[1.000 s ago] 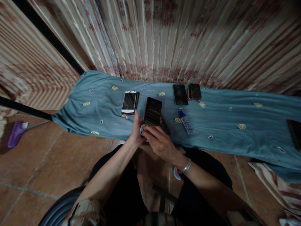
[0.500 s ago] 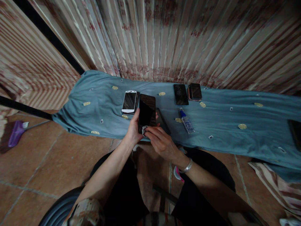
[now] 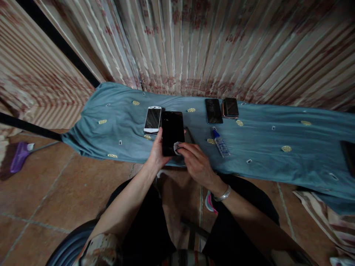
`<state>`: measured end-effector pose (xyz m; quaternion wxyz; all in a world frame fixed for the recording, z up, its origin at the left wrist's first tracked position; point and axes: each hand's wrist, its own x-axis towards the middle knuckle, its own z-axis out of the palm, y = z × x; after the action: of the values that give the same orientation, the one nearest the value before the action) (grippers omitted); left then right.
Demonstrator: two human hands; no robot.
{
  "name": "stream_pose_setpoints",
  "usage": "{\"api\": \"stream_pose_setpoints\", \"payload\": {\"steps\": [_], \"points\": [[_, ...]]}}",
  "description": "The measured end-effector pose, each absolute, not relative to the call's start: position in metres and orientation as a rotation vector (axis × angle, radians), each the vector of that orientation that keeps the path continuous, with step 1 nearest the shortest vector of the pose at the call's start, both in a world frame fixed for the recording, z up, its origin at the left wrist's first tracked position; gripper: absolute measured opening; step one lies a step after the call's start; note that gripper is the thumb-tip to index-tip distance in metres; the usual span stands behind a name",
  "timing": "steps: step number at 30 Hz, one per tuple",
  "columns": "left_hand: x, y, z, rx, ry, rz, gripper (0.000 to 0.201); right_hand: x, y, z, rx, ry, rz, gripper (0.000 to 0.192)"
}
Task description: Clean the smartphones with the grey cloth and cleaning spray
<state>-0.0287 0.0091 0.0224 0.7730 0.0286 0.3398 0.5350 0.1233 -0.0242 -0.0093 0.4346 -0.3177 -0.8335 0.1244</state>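
Observation:
My left hand (image 3: pixel 157 153) grips a black phone (image 3: pixel 172 130) by its lower left edge, screen up, just above the near edge of the table. My right hand (image 3: pixel 195 162) pinches a small white wipe (image 3: pixel 176 147) against the lower right of that screen. A second dark phone (image 3: pixel 189 136) lies partly hidden under the held one. A white phone (image 3: pixel 152 119) lies flat just to its left.
A blue cloth with yellow motifs (image 3: pixel 263 147) covers the table. On it lie a small blue-capped bottle (image 3: pixel 220 142) and two dark phones (image 3: pixel 213 111) (image 3: pixel 230 108) further back. Striped curtains hang behind. A purple broom head (image 3: pixel 19 157) rests on the tiled floor.
The held black phone has moved left and turned squarer to me. My right hand has slid the wipe up from the phone's bottom edge onto its lower right screen.

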Motion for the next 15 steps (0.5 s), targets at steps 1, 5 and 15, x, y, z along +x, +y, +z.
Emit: {"api": "stream_pose_setpoints", "payload": {"steps": [1, 5, 15], "points": [[-0.028, 0.009, 0.023, 0.058, 0.732, 1.157, 0.066, 0.124, -0.023, -0.008, -0.811, -2.069, 0.321, 0.034], [-0.024, 0.007, 0.024, 0.032, 0.74, 1.151, 0.066, 0.128, -0.017, -0.004, -0.857, -2.045, 0.298, 0.034], [-0.014, 0.003, 0.023, -0.007, 0.831, 1.122, 0.05, 0.138, -0.004, -0.003, -0.884, -1.972, 0.275, 0.034]]}}
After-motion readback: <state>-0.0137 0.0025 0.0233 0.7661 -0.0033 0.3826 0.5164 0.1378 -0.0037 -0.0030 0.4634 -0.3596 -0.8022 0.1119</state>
